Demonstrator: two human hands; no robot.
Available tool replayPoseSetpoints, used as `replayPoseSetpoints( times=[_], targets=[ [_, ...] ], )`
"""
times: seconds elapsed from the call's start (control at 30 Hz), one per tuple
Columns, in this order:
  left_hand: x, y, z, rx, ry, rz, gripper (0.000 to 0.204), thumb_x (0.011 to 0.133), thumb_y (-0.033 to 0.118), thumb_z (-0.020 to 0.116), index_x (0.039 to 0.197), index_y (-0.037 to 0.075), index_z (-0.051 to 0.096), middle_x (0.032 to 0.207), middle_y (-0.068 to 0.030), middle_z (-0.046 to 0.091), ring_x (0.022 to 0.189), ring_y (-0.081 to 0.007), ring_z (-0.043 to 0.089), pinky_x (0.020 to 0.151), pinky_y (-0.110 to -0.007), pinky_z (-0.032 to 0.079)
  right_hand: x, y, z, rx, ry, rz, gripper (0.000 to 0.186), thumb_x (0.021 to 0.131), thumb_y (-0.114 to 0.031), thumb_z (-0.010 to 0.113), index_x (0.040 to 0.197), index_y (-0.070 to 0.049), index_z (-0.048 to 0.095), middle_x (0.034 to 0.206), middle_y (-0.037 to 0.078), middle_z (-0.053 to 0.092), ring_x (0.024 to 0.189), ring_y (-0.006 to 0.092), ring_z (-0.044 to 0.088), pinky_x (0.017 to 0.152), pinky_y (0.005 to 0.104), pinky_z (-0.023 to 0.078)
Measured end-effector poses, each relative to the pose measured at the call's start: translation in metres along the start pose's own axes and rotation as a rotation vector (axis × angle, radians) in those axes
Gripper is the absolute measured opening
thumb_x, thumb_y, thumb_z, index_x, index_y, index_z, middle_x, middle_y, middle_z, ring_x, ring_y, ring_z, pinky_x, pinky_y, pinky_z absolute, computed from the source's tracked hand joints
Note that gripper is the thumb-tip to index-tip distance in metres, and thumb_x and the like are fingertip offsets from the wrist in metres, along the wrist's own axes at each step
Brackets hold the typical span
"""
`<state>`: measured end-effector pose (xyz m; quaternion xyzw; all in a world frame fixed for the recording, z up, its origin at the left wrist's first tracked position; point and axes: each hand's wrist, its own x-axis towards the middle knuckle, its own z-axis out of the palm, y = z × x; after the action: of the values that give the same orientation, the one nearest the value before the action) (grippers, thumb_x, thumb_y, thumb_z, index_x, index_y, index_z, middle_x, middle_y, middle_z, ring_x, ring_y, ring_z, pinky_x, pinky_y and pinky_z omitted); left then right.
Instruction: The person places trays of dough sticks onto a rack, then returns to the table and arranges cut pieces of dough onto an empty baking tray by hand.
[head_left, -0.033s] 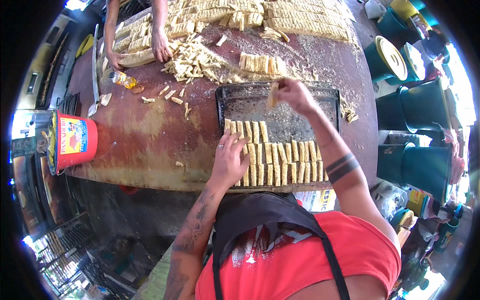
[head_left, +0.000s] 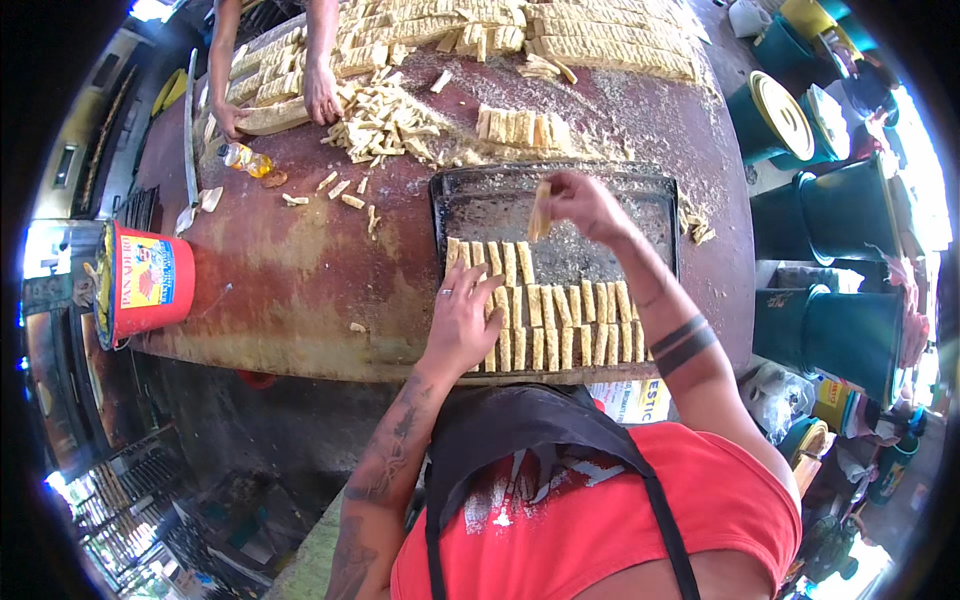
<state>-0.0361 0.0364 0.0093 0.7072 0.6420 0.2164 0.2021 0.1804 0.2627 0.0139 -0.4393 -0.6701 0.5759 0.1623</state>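
A dark metal baking tray (head_left: 640,190) lies on the table in front of me. Pale, crumb-coated dough sticks (head_left: 561,308) stand side by side in rows on its near part, with a shorter row at the left. My right hand (head_left: 588,205) pinches one dough stick (head_left: 540,212) above the bare far part of the tray. My left hand (head_left: 465,315), fingers spread, rests over the sticks at the tray's left edge and hides some of them. A block of several sticks (head_left: 520,127) sits just beyond the tray.
Across the reddish table (head_left: 290,270), another person's hands (head_left: 322,95) hold a long dough piece beside a heap of loose sticks (head_left: 380,125). A bottle of yellow liquid (head_left: 247,160) lies nearby. A red bucket (head_left: 150,280) stands left; green bins (head_left: 840,330) line the right.
My right hand has come slightly nearer and to the left, with the dough stick lower over the tray. My left hand stays nearly in place.
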Motion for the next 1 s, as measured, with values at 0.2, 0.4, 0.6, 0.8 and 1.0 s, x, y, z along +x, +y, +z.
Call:
replayPoseSetpoints(
  times=[0.2, 0.4, 0.6, 0.8, 1.0],
  targets=[
    [0.01, 0.028, 0.033, 0.188, -0.121, 0.103, 0.059, 0.087, 0.021, 0.078, 0.143, 0.015, 0.063, 0.157, -0.0173, 0.045, 0.154, -0.0467, 0.03, 0.127, -0.058, 0.028, -0.055, 0.034, 0.028, -0.321, 0.018, -0.077, 0.038, 0.09, -0.022, 0.082, 0.119, -0.001, 0.069, 0.108, 0.016, 0.075, 0.101, 0.0252, 0.073, 0.094, 0.038, 0.058],
    [0.014, 0.042, 0.044, 0.259, -0.118, 0.083, 0.055, 0.09, 0.025, 0.075, 0.142, 0.014, 0.064, 0.16, -0.0196, 0.04, 0.158, -0.0446, 0.022, 0.129, -0.059, 0.022, -0.072, 0.027, -0.001, -0.188, -0.01, -0.083, 0.035, 0.092, -0.021, 0.08, 0.12, -0.004, 0.068, 0.105, 0.014, 0.076, 0.099, 0.029, 0.073, 0.09, 0.0412, 0.057],
    [0.024, 0.066, 0.053, 0.287, -0.203, 0.059, 0.059, 0.089, 0.026, 0.076, 0.145, 0.015, 0.063, 0.164, -0.0212, 0.037, 0.159, -0.0447, 0.02, 0.13, -0.058, 0.021, -0.079, 0.068, 0.008, -0.461, 0.247, -0.417, 0.028, 0.09, -0.018, 0.076, 0.112, -0.005, 0.065, 0.101, 0.015, 0.076, 0.095, 0.0376, 0.073, 0.087, 0.046, 0.058],
    [0.032, 0.077, 0.062, 0.256, -0.136, 0.095, 0.062, 0.09, 0.028, 0.076, 0.149, 0.018, 0.06, 0.166, -0.0214, 0.033, 0.159, -0.0457, 0.019, 0.13, -0.059, 0.021, -0.078, 0.054, -0.012, -0.332, 0.141, -0.203, 0.027, 0.091, -0.021, 0.074, 0.111, -0.005, 0.065, 0.097, 0.016, 0.075, 0.091, 0.039, 0.073, 0.084, 0.0472, 0.058],
    [0.031, 0.07, 0.064, 0.271, -0.145, 0.103, 0.056, 0.092, 0.028, 0.072, 0.145, 0.017, 0.059, 0.166, -0.0218, 0.033, 0.16, -0.0477, 0.017, 0.129, -0.063, 0.019, -0.057, 0.041, -0.011, -0.335, 0.307, -0.211, 0.032, 0.093, -0.029, 0.075, 0.112, -0.003, 0.07, 0.105, 0.02, 0.069, 0.102, 0.0359, 0.069, 0.093, 0.0443, 0.056]
  ],
)
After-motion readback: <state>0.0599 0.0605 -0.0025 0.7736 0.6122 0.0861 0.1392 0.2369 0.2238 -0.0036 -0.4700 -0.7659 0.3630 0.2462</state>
